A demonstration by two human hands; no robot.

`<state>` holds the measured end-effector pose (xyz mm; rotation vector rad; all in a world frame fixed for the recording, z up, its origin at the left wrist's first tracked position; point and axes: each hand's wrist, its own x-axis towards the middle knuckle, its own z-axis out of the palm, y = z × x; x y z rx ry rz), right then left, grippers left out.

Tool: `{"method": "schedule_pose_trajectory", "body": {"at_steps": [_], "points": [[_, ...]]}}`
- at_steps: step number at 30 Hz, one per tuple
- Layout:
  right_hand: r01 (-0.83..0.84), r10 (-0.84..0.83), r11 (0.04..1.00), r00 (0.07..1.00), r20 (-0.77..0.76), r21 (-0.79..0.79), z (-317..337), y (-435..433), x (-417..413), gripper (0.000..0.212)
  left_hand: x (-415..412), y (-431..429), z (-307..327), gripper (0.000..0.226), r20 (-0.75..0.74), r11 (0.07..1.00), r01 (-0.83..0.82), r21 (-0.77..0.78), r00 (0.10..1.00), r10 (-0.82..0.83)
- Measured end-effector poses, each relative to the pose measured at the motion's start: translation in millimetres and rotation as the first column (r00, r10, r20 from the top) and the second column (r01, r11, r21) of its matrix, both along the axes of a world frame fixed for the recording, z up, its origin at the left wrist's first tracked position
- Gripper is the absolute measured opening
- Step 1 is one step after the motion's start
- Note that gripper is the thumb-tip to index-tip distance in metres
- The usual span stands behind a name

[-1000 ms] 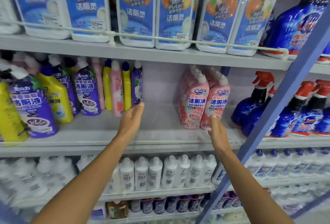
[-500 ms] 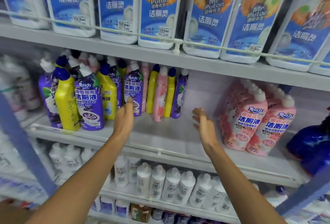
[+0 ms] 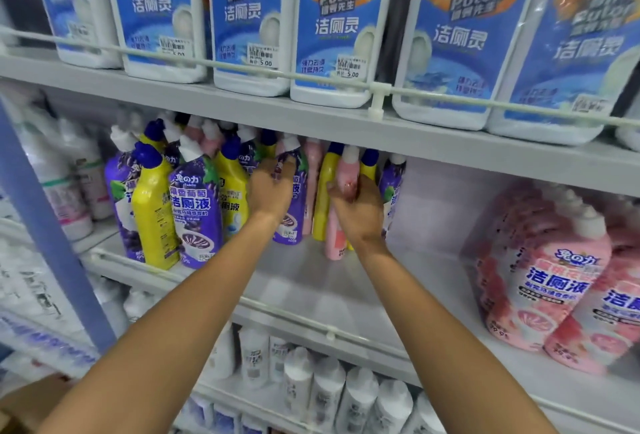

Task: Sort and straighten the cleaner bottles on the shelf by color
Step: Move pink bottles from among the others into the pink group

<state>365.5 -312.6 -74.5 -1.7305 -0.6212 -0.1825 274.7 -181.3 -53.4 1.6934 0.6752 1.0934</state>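
Head camera looks at a middle shelf [image 3: 311,281] crowded on its left with a mixed cluster of purple, yellow and pink cleaner bottles. The left hand [image 3: 272,188] is wrapped around the upper body of a purple bottle [image 3: 294,191], fingers curled over its front so the label is partly hidden. Just beside it, the right hand [image 3: 358,210] is closed around a pink bottle [image 3: 334,236] that stands upright on the shelf, between a yellow bottle [image 3: 323,191] on its left and another yellow one mostly hidden behind the hand. A second purple bottle [image 3: 393,184] stands at the right end of this cluster.

Further left, a yellow bottle with a blue cap [image 3: 152,212] and a purple bottle with a white cap [image 3: 197,212] stand at the front edge, leaning slightly. Well apart, on the right side of the same shelf, a group of pink bottles [image 3: 547,271] stands together, with bare shelf between the two groups. Large white jugs with blue labels [image 3: 332,28] line the shelf above; small white bottles [image 3: 325,392] fill the shelf below.
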Motion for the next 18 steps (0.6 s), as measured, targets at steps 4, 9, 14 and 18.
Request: {"method": "schedule_pose_trajectory", "body": {"at_steps": [4, 9, 14, 18], "points": [[0.156, -0.151, 0.984, 0.986, 0.065, -0.082, -6, 18, 8, 0.063, 16, 17, -4, 0.044, -0.139, 0.980, -0.055, 0.193, 0.987, 0.082], [0.201, -0.188, 0.969, 0.977, 0.102, -0.146, -17, 21, 23, 0.053, 31, 25, -13, 0.073, -0.211, 0.945, -0.107, 0.308, 0.961, 0.177], [0.180, -0.161, 0.971, 0.979, 0.121, -0.158, -7, -6, 17, 0.035, 33, 26, -16, 0.079, -0.233, 0.903, -0.121, 0.413, 0.944, 0.233], [0.254, -0.222, 0.952, 0.958, 0.181, -0.174, -4, -41, 7, 0.025, 29, 31, -16, 0.080, -0.207, 0.903, -0.086, 0.422, 0.960, 0.188]]}}
